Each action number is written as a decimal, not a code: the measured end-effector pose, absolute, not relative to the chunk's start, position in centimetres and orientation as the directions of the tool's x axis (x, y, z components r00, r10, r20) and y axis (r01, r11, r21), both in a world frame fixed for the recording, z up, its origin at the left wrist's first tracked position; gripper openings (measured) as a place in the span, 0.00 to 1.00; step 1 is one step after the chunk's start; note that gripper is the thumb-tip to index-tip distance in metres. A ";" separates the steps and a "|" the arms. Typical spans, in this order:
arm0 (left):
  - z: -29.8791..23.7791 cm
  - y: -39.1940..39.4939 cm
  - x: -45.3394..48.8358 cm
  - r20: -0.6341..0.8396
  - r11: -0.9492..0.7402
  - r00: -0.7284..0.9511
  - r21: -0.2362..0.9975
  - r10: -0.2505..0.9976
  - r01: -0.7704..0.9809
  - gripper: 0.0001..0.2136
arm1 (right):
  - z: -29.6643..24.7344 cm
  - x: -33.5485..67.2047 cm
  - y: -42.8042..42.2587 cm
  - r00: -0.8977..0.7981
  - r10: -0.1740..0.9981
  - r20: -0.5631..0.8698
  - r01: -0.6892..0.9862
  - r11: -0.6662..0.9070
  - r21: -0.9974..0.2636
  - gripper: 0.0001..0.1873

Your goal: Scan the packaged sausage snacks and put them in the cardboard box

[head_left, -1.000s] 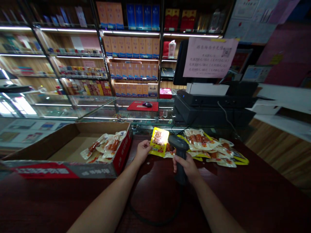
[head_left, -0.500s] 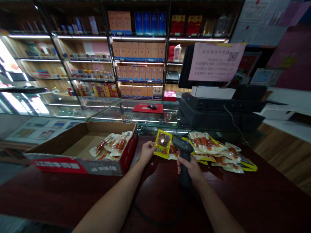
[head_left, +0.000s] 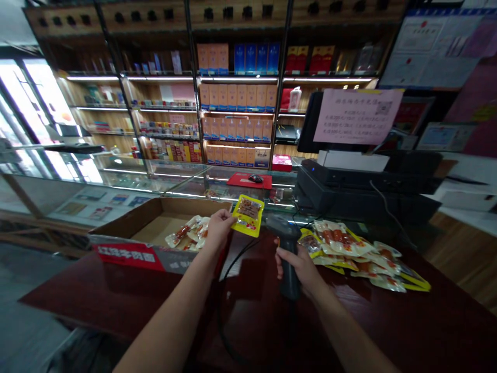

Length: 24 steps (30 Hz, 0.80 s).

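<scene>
My left hand [head_left: 220, 224] pinches the lower left edge of a yellow snack packet [head_left: 248, 215] with a clear window and brown food inside. The packet is held up off the table, beside the cardboard box. In my right hand [head_left: 297, 264] is a dark barcode scanner [head_left: 285, 235], gripped by its handle, its head close to the packet's right side. To the right of the scanner lies a pile of snack packets [head_left: 339, 241], white and yellow, some with sausage-like food showing. More white packets [head_left: 188, 231] lie in the open cardboard box [head_left: 128, 256], partly hidden by my left hand.
A dark cable [head_left: 222, 311] loops over the red-brown table [head_left: 248, 331]. Behind it stand a glass counter [head_left: 174, 181] with a mouse [head_left: 255, 178] on a red pad, and a black register with a screen [head_left: 310, 124]. Shelves of boxes [head_left: 236, 98] line the back.
My left hand has lifted the yellow packet and moved it left, away from the pile and towards the box. The scanner stays in my right hand. The camera view has tilted up and shifted left.
</scene>
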<state>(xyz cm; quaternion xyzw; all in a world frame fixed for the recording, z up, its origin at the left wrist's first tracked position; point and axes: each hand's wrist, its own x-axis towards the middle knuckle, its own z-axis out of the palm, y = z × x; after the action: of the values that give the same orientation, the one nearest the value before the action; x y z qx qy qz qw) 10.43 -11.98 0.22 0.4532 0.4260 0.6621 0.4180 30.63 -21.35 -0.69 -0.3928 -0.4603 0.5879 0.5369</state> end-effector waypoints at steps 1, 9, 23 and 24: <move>0.5 -12.1 9.1 0.236 -0.284 -0.275 0.946 0.932 -0.153 0.12 | -0.4 30.0 -21.2 -0.129 0.991 0.047 -0.267 0.011 -0.964 0.19; -0.1 -12.4 -0.7 0.204 -0.161 -0.565 0.979 0.799 0.126 0.08 | 0.1 25.7 -21.1 -0.229 0.968 0.105 -0.268 0.041 -0.962 0.18; 1.4 -13.4 4.7 0.697 -0.318 -0.332 0.628 0.636 0.710 0.07 | -0.1 26.2 -21.7 -0.186 0.978 0.094 -0.279 0.039 -0.959 0.18; 1.4 -13.4 6.0 0.694 -0.359 -0.302 0.636 0.654 0.684 0.07 | -0.3 26.5 -21.7 -0.175 0.981 0.086 -0.281 0.035 -0.959 0.18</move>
<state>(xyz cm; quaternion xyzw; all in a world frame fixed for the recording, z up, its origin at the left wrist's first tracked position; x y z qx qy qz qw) 5.96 -13.36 1.38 0.5906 0.5661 0.5749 -0.0129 26.54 -21.74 -0.28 -0.3611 -0.4848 0.5936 0.5312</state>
